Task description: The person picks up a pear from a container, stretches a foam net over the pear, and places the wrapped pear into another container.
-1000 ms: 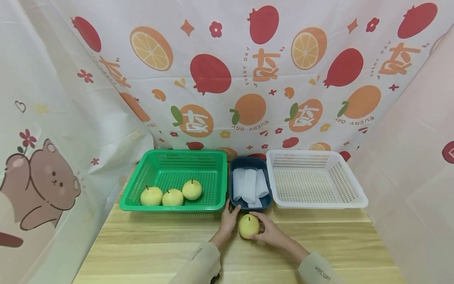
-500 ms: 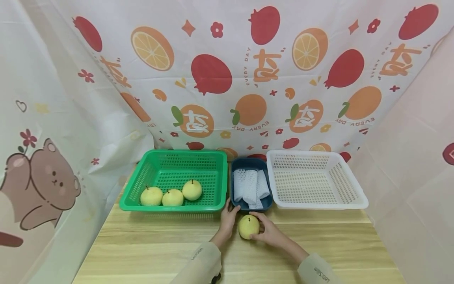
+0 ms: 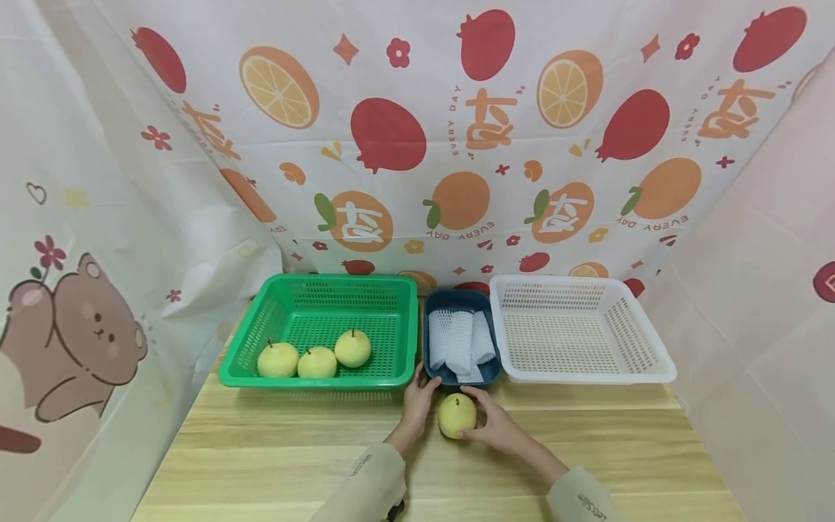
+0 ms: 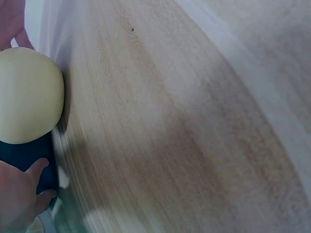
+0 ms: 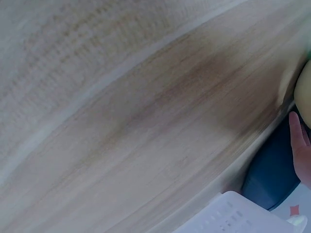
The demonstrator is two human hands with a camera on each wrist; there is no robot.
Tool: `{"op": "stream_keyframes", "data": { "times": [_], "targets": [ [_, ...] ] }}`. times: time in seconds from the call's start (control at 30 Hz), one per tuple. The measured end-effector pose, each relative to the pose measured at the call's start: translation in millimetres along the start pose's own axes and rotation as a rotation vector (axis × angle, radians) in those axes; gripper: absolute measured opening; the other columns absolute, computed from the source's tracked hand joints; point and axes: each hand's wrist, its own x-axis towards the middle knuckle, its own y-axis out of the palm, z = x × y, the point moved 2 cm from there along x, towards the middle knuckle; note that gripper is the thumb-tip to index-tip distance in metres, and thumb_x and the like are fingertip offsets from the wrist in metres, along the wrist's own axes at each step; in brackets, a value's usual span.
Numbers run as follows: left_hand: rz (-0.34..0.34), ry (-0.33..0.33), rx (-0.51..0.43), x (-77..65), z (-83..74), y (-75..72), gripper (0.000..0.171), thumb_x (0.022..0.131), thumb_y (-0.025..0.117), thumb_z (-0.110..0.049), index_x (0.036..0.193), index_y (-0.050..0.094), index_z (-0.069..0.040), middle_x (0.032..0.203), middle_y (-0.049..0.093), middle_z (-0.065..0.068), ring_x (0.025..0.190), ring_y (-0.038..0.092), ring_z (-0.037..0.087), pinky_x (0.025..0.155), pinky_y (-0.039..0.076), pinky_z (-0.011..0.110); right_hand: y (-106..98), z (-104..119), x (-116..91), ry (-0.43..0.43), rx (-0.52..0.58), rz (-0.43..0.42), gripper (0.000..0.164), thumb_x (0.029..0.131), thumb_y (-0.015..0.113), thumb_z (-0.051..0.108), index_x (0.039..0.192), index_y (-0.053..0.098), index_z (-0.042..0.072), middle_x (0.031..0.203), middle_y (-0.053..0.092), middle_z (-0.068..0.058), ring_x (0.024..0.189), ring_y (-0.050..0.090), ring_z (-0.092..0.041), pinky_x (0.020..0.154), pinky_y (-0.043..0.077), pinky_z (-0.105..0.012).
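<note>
- Evidently, from where I'm standing, the step in hand is steadying one pear (image 3: 457, 417) on the table (image 3: 293, 449), just in front of the blue bin (image 3: 450, 299); that is my judgement from the way both hands are placed.
- As for the right hand (image 3: 497, 426), it grips that pear from the side, fingers curved round the far part and thumb round the near part. The pear sits upright, stem on top.
- The left hand (image 3: 417, 400) is at the bin's near left corner, thumb and forefinger spread apart rather than curled round anything I can make out. Whether it presses on the bin I can't tell; the other fingers are hidden.
- To my mind, the next move calls for a sure hold on the pear, since something so round could roll if let go carelessly, and a light touch at the corner so the bin doesn't slide.
- Inside the bin lie several white foam nets (image 3: 460, 342), side by side and partly overlapping.
- To its left, the green basket (image 3: 320, 381) holds three more pears (image 3: 353, 349) along its near side, stems up.
- Over on the right, the white basket (image 3: 590, 378) shows its slotted floor and walls.
</note>
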Motion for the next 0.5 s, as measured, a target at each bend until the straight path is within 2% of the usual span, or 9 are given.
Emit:
{"op": "stream_keyframes", "data": {
  "times": [0.17, 0.27, 0.4, 0.5],
  "targets": [
    [-0.016, 0.005, 0.013, 10.4, 16.7, -1.9, 0.059, 0.088, 0.056, -0.002, 0.138, 0.028, 0.009, 0.137, 0.027, 0.034, 0.126, 0.028, 0.042, 0.1, 0.031, 0.046, -4.9, 3.5, 1.7, 0.01, 0.031, -0.062, 0.062, 0.082, 0.07, 0.013, 0.131, 0.038, -0.009, 0.127, 0.043, -0.03, 0.115, 0.041, -0.044, 0.087, 0.04, -0.054],
    [-0.025, 0.006, 0.015, 16.0, 25.0, -2.0, 0.058, 0.088, 0.056, -0.002, 0.139, 0.029, 0.008, 0.137, 0.027, 0.033, 0.127, 0.028, 0.041, 0.1, 0.031, 0.045, -8.3, 9.6, 2.4, 0.026, 0.012, -0.122, 0.045, 0.088, 0.062, 0.012, 0.125, 0.046, -0.008, 0.119, 0.052, -0.026, 0.109, 0.048, -0.039, 0.084, 0.045, -0.046],
    [-0.026, 0.007, 0.007, 17.0, 25.9, -2.0, 0.058, 0.088, 0.055, -0.001, 0.138, 0.029, 0.008, 0.137, 0.027, 0.033, 0.127, 0.027, 0.041, 0.1, 0.03, 0.045, -12.0, 16.0, 5.1, 0.025, -0.001, -0.27, 0.02, 0.091, 0.057, 0.011, 0.107, 0.06, -0.001, 0.1, 0.063, -0.014, 0.091, 0.059, -0.023, 0.074, 0.049, -0.029],
    [-0.027, 0.003, 0.001, 17.3, 26.2, -3.0, 0.058, 0.088, 0.056, -0.001, 0.138, 0.029, 0.007, 0.138, 0.027, 0.032, 0.127, 0.027, 0.04, 0.099, 0.031, 0.045, -14.6, 10.1, 13.1, -0.011, 0.057, -0.369, 0.015, 0.091, 0.058, 0.01, 0.099, 0.063, -0.002, 0.09, 0.065, -0.013, 0.081, 0.061, -0.02, 0.07, 0.049, -0.025]
  ]
}}
